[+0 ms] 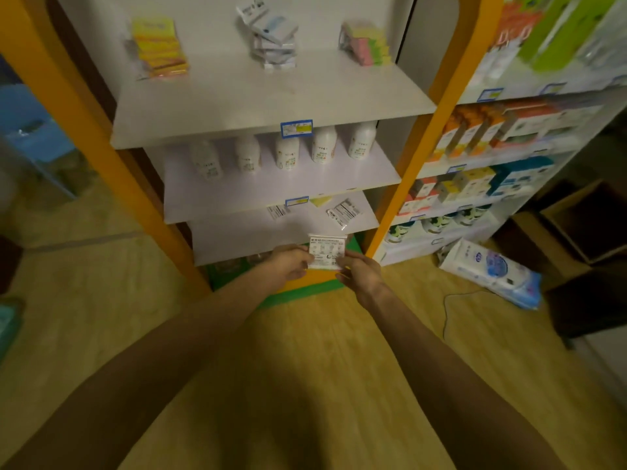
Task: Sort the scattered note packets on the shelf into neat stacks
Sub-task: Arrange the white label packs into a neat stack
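A white note packet [326, 250] with its printed back facing me is held between both hands at the front edge of the lowest white shelf [237, 239]. My left hand [287, 266] grips its left side and my right hand [359, 273] pinches its right side. Behind it on that shelf lie two loose white packets [343, 213] [277, 212] and a yellow packet [320, 200]. The top shelf [271, 96] carries a yellow-orange packet stack [157, 45], a leaning white packet stack [271, 35] and a pink-green packet stack [366, 44].
White bottles [286, 152] line the middle shelf. Orange uprights [112, 164] frame the unit. To the right stands another rack of boxes [492, 130]. On the wooden floor lie a tissue pack [492, 269], a cable and cardboard boxes [583, 222].
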